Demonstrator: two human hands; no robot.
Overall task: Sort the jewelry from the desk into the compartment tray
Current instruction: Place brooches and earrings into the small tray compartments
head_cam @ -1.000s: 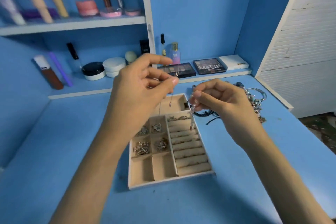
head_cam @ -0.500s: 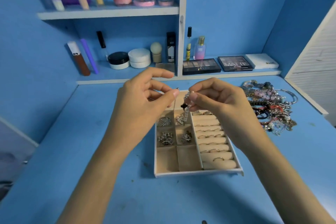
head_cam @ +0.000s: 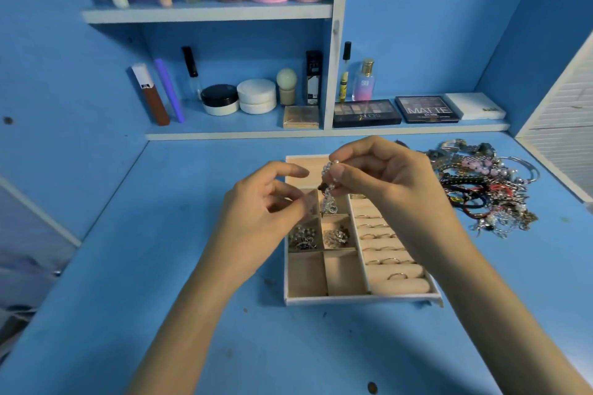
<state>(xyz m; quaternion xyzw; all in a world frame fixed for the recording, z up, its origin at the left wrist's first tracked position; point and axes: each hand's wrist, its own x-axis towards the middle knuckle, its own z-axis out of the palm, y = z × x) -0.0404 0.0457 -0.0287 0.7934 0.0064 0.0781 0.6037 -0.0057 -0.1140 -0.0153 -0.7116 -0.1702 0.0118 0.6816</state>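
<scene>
Jewelry piece: pale beaded strand with small silver charms (head_cam: 330, 189), centre of the frame, hanging from the right hand over the tray's upper compartments.
Right hand (head_cam: 388, 179): thumb and fingertips pinched on the strand's top.
Left hand (head_cam: 263, 212): fingers loosely curled beside the strand; whether it grips anything cannot be told.
Tray: beige compartment tray (head_cam: 359, 300) on the blue desk (head_cam: 128, 266), lower centre; earrings in middle cells, rings on the right-hand rolls.
Unsorted pile: tangled bracelets and chains (head_cam: 487, 186), right of frame.
</scene>
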